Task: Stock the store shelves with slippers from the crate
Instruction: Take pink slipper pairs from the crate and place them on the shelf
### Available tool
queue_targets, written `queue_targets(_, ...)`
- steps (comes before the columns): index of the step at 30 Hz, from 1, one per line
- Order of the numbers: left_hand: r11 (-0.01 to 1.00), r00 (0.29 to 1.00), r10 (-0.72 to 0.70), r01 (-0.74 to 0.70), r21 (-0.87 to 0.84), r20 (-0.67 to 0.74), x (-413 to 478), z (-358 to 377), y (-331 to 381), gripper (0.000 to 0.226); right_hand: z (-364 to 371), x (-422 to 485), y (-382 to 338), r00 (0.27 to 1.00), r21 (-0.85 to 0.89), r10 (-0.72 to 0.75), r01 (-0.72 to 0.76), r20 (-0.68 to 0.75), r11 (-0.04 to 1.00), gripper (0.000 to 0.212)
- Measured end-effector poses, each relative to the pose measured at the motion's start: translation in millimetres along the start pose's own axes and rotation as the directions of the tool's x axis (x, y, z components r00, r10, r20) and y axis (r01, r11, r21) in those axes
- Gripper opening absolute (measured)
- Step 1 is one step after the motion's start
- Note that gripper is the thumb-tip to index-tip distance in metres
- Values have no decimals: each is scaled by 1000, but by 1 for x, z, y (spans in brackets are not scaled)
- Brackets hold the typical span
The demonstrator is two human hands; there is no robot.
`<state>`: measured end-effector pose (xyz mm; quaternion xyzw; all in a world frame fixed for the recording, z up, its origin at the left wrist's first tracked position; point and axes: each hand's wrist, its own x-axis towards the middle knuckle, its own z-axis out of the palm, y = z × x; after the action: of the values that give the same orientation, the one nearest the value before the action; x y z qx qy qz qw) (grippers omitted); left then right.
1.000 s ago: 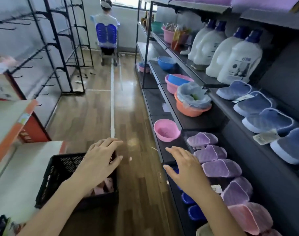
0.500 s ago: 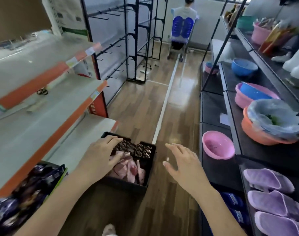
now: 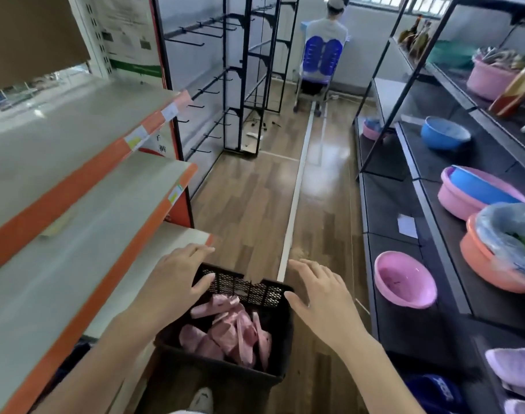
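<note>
Slippers point(image 3: 225, 333), pink, heaped in crate point(image 3: 249, 289) on floor; probably light, soft, bendy, so pinch one by heel. Left hand point(image 3: 177, 282), right hand point(image 3: 321, 297) over rim, fingers spread, empty.

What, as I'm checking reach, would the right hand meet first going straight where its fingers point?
Probably the far rim of the crate, just ahead of the right hand; depth unclear, it might pass above.
</note>
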<state>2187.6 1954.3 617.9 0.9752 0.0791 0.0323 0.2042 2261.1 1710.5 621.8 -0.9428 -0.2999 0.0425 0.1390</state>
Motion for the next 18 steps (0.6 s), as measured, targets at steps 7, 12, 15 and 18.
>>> queue_targets(7,997,993,76,-74,-30,89,73,-4,-68,79,18,73,-31,995,-7,99,-99,20,995,53)
queue_targets(12,996,981,82,-75,-46,175,105,11,-96,53,42,101,-34,983,20,159,-161,91,987,54)
queue_targets(15,996,970,87,-78,-48,228,119,25,-109,59,59,112,-28,968,45,203,-211,146,976,53)
queue_targets(18,997,955,81,-73,-39,285,125,44,-120,45,77,121,-20,959,73,225,-240,170,968,52)
